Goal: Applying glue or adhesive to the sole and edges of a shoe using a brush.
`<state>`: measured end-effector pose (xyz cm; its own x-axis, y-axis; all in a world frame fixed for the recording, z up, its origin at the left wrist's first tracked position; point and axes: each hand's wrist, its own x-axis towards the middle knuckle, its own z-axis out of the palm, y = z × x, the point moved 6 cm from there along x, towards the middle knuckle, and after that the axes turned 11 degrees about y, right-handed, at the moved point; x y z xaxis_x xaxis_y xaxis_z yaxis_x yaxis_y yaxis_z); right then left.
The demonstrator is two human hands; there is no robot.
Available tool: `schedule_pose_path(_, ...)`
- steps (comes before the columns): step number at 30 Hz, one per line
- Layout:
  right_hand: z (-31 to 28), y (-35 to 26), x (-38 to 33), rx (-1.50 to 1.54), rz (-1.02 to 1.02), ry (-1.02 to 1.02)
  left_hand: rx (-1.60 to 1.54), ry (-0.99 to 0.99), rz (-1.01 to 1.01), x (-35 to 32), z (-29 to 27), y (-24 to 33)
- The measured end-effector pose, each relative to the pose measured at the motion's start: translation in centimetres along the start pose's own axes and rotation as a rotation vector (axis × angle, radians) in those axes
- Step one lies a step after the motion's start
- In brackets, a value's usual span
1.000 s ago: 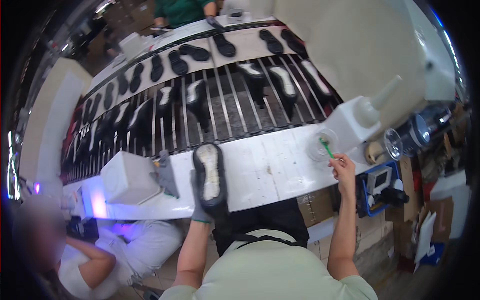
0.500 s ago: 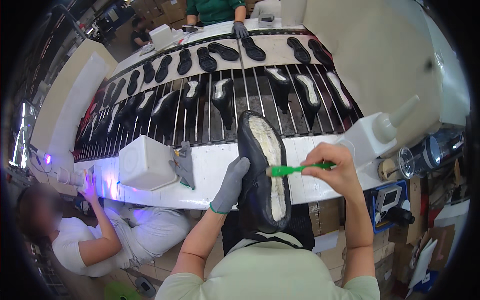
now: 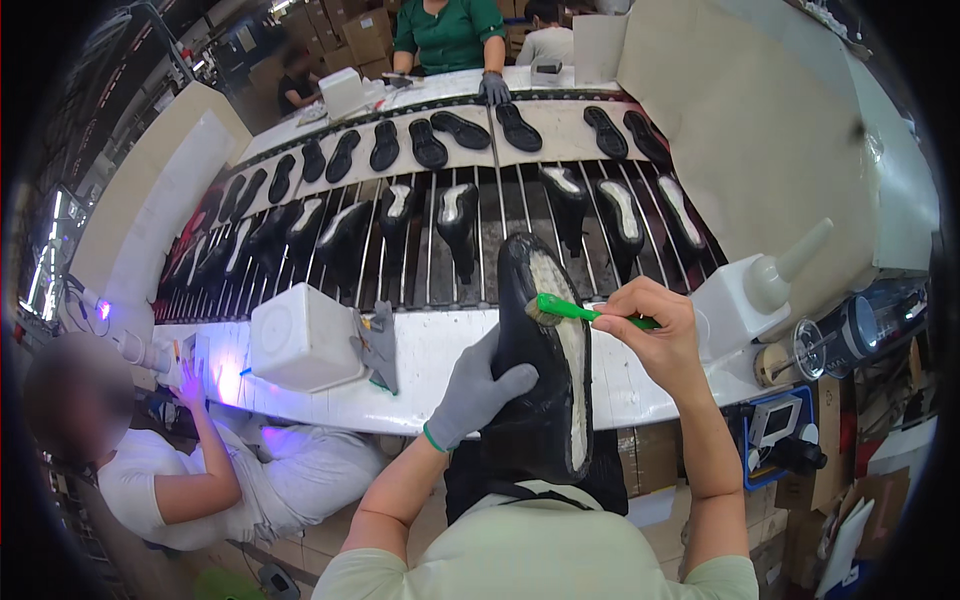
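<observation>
A black shoe upper point(image 3: 530, 420) is held in front of me, its whitish underside turned partly to the right and its toe pointing away. My left hand point(image 3: 478, 392), in a grey glove with a green cuff, grips it from the left with the thumb across its side. Bare, my right hand point(image 3: 652, 322) pinches the handle of a green brush point(image 3: 566, 308). The brush's bristles touch the upper's left side near the edge of the pale underside. What the left fingers do behind the upper is hidden.
Beyond lies a rack of metal rods point(image 3: 420, 240) carrying several black uppers, with black soles point(image 3: 428, 144) on a pale belt behind. A white container point(image 3: 305, 335) and grey glove point(image 3: 378, 345) sit left; a white bottle point(image 3: 745, 295) right. Co-workers sit left point(image 3: 190, 470) and stand opposite point(image 3: 450, 38).
The upper has rolled so more of its left side shows. My brush has moved up from the pale underside onto the side edge, and my left thumb now lies across the upper.
</observation>
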<state>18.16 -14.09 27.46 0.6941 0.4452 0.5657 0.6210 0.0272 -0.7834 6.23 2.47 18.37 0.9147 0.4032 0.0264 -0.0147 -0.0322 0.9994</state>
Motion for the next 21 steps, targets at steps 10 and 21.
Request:
schedule_pose_path(10,0.1,1.3,4.9,-0.06,0.007,0.028,0.183,-0.009,0.099,0.5,-0.1,0.7)
schedule_pose_path(21,0.4,0.7,3.7,-0.007,0.062,-0.562,-0.198,-0.019,-0.083,1.1,-0.4,-0.7)
